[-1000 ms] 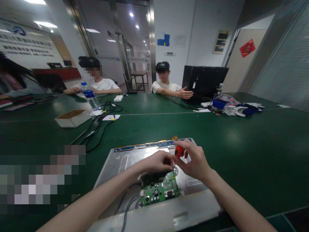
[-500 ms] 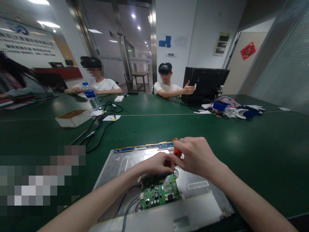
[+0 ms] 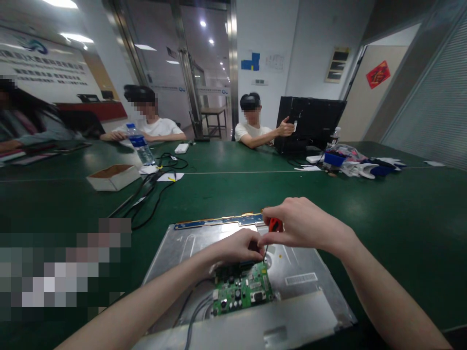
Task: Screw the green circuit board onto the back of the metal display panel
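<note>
A silver metal display panel point(image 3: 182, 248) lies flat on the green table point(image 3: 383, 218) in front of me, with a green circuit board point(image 3: 242, 291) mounted near its front edge. My right hand point(image 3: 302, 223) is closed around a small screwdriver with an orange handle point(image 3: 275, 224), its tip pointing down at the board's top right corner. My left hand point(image 3: 237, 248) is pinched closed just left of the screwdriver shaft, steadying it at the board. Grey cables point(image 3: 193, 311) run off the board toward me.
Black cables point(image 3: 149, 189), a cardboard box point(image 3: 113, 177) and a water bottle point(image 3: 140, 146) lie at the left. Two people sit across the table; one has a hand on a black monitor point(image 3: 310, 126). Gloves and bags point(image 3: 357, 163) lie at the right. A blurred patch covers the lower left.
My right hand has rolled over and risen on the screwdriver handle. The person across the table lifted a hand from the table onto the monitor's edge. The view shifted slightly.
</note>
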`<state>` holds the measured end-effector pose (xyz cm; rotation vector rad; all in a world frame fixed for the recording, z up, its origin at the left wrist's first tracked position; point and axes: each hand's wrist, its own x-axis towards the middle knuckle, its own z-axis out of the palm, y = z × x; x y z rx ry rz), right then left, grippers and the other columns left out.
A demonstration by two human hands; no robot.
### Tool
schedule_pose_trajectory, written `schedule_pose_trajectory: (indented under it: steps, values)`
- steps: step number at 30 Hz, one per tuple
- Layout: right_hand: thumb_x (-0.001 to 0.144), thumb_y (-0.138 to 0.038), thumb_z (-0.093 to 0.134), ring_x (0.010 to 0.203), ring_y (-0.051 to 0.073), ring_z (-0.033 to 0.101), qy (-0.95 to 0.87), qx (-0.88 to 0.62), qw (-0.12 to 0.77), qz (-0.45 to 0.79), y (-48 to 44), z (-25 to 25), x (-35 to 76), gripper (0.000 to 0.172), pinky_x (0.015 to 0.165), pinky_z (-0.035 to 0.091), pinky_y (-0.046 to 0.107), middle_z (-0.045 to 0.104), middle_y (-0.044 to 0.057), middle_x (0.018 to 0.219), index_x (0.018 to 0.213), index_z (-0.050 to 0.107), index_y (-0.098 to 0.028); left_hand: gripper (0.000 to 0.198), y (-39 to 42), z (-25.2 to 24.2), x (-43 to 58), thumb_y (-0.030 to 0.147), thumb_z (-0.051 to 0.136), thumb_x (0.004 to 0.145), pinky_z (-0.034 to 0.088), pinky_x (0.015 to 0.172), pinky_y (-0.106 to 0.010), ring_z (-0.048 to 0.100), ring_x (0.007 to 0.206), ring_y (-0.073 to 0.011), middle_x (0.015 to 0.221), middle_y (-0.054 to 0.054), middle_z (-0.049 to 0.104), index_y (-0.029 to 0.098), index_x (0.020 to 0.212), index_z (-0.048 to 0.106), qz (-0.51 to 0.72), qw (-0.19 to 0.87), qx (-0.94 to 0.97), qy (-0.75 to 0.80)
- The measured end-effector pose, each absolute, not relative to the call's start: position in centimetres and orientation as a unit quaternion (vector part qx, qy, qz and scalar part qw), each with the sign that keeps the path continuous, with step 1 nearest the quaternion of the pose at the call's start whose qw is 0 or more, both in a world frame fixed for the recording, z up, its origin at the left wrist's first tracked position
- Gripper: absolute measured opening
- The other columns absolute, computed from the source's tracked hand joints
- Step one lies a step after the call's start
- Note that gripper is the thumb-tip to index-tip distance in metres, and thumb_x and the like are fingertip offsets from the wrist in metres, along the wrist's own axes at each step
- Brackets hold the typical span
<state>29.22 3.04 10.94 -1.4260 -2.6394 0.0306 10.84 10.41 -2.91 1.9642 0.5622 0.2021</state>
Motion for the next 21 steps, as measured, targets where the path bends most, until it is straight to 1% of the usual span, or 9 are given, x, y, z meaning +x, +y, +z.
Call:
schedule_pose_trajectory:
  steps: [3,7,9,13,14,16,17,19,21]
  values:
    - [0.094,-0.048,0.057,0.054,0.013,0.056,-0.865,-0.499,0.057,-0.018,3.2,10.7,28.9,0.039,0.05,0.02,0.027,0.064,0.001,0.058,0.07,0.069,-0.021,0.005,10.5,-3.1,10.9,0.018,0.065,0.07,0.042,0.061,-0.022,0.056,0.064,-0.0135,0.067,0.004,0.06,0.017,0.075,0.063,0.081,0.525,0.815,0.233]
    - [0.094,-0.042,0.059,0.055,0.013,0.057,-0.865,-0.497,0.053,-0.049,3.1,10.5,28.2,0.03,0.05,0.018,0.027,0.067,0.002,0.062,0.076,0.071,-0.021,0.004,10.5,-3.2,11.0,0.017,0.065,0.069,0.041,0.061,-0.022,0.055,0.063,-0.013,0.068,0.003,0.06,0.017,0.073,0.064,0.082,0.523,0.814,0.239]
    - [0.094,-0.042,0.058,0.055,0.014,0.058,-0.864,-0.499,0.049,-0.051,3.1,10.4,27.9,0.031,0.05,0.019,0.028,0.067,0.002,0.062,0.076,0.071,-0.02,0.004,10.5,-3.2,11.0,0.018,0.065,0.068,0.041,0.061,-0.022,0.054,0.062,-0.0128,0.066,0.003,0.059,0.017,0.072,0.064,0.084,0.521,0.814,0.242]
    - [0.097,-0.047,0.051,0.055,0.015,0.058,-0.853,-0.519,0.037,-0.044,2.9,10.6,27.9,0.046,0.049,0.019,0.028,0.064,0.004,0.058,0.065,0.069,-0.019,0.006,10.4,-3.0,11.0,0.018,0.065,0.067,0.041,0.061,-0.022,0.054,0.062,-0.0128,0.067,0.004,0.059,0.017,0.073,0.063,0.089,0.517,0.816,0.245]
    - [0.096,-0.048,0.053,0.056,0.016,0.059,-0.857,-0.512,0.041,-0.033,2.8,10.6,28.0,0.044,0.05,0.021,0.028,0.064,0.004,0.059,0.067,0.07,-0.019,0.006,10.4,-2.9,11.0,0.018,0.065,0.067,0.04,0.061,-0.022,0.053,0.063,-0.0128,0.067,0.004,0.058,0.017,0.073,0.062,0.091,0.514,0.817,0.244]
    - [0.09,-0.047,0.061,0.064,0.016,0.062,-0.876,-0.478,0.059,0.003,2.3,10.8,28.5,0.03,0.051,0.025,0.026,0.069,0.003,0.073,0.08,0.07,-0.02,0.006,10.4,-2.8,11.0,0.019,0.066,0.068,0.038,0.059,-0.021,0.051,0.062,-0.0123,0.063,0.005,0.055,0.017,0.069,0.061,0.094,0.505,0.823,0.242]
    - [0.087,-0.044,0.065,0.069,0.017,0.063,-0.887,-0.456,0.07,0.022,2.1,10.9,28.7,0.024,0.053,0.027,0.026,0.07,0.003,0.084,0.09,0.069,-0.021,0.007,10.4,-2.8,11.0,0.02,0.067,0.068,0.037,0.058,-0.021,0.05,0.06,-0.0121,0.061,0.005,0.053,0.017,0.067,0.061,0.094,0.501,0.826,0.241]
    - [0.085,-0.033,0.066,0.074,0.016,0.062,-0.896,-0.435,0.078,0.041,1.7,10.9,29.0,0.022,0.055,0.031,0.025,0.068,0.005,0.101,0.103,0.064,-0.02,0.006,10.4,-2.7,11.0,0.02,0.066,0.068,0.035,0.056,-0.021,0.048,0.059,-0.0118,0.058,0.005,0.052,0.016,0.065,0.062,0.093,0.498,0.828,0.242]
    - [0.087,-0.023,0.06,0.073,0.015,0.06,-0.895,-0.437,0.074,0.043,1.7,10.9,28.9,0.018,0.056,0.032,0.025,0.067,0.005,0.1,0.105,0.06,-0.019,0.002,10.3,-2.7,11.0,0.018,0.064,0.067,0.036,0.056,-0.021,0.049,0.059,-0.012,0.059,0.005,0.055,0.016,0.067,0.063,0.091,0.5,0.827,0.242]
